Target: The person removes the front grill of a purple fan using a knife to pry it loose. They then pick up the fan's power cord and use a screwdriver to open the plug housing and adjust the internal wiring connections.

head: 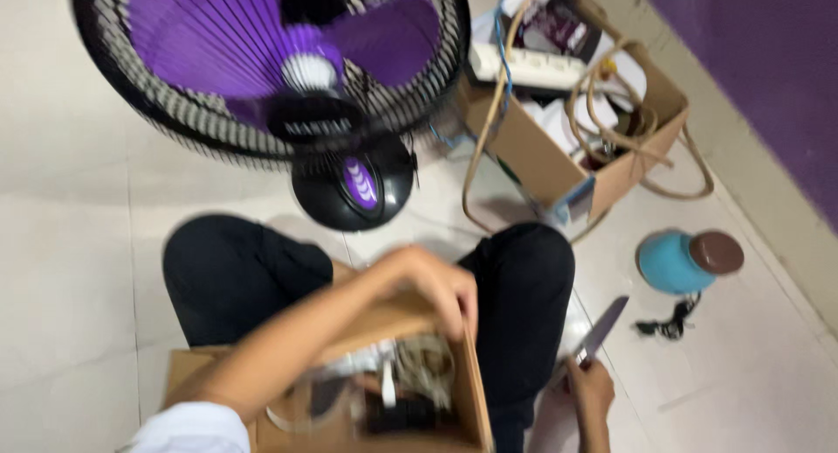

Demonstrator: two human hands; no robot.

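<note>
My left hand (432, 283) grips the raised flap of a small brown cardboard box (476, 401) that rests on my lap. Inside the box I see a tangle of cords and small dark and white items, blurred. My right hand (589, 392) is low at the right, shut on the handle of a knife (604, 326) whose grey blade points up and to the right above the floor. My legs in black trousers (236, 274) are crossed beneath the box.
A black pedestal fan (262, 60) with purple blades stands right in front of my knees. A second open cardboard box (541, 152) with hose, power strip and papers sits at back right. A blue jar (672, 263) with a brown lid lies near the wall.
</note>
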